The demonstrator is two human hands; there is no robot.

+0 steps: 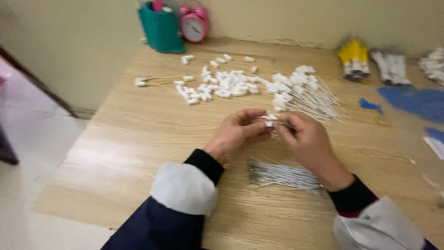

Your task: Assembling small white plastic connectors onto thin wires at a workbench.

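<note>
Both hands — left hand (238, 132), right hand (307, 143) — pinch one small white connector (269, 119) between meeting fingertips, above the wire bundle (283, 175).

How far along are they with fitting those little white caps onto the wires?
Done: a fanned pile of capped wires lies beyond the hands. In hand: the left hand and right hand pinch one white cap and a wire between them. Left: a bundle of bare wires and many loose caps on the table.
</note>
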